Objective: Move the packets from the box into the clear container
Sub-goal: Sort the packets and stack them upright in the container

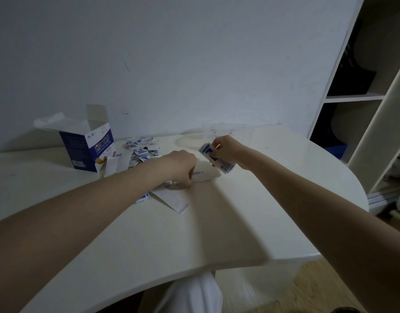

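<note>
Packets (142, 150), small and printed blue and white, lay heaped on the white table (217, 222) just beyond the person's left hand (181, 167), toward the wall. That hand was turned knuckles-up, its fingers curled down onto a few loose packets and a white folded sheet (171, 199) that stuck out beneath the wrist toward the person. Whether the fingers actually pinched anything, I could not tell; they were hidden under the hand.

To the left of that hand and a little farther back stood the blue and white box (89, 146), upright, its top flaps open and a white paper leaflet (56, 122) poking out of the top.

The right hand (226, 150) was raised a little above the table, close beside the left, with its fingers and thumb closed around a stack of packets (213, 158) that fanned down and out below the palm. Just behind this hand, near the wall, sat the clear container (226, 131), faint and hard to make out against the pale surface. Its contents could not be made out.

Off to the right of the right arm stood a white shelf unit (364, 96) with dark things in its compartments.
</note>
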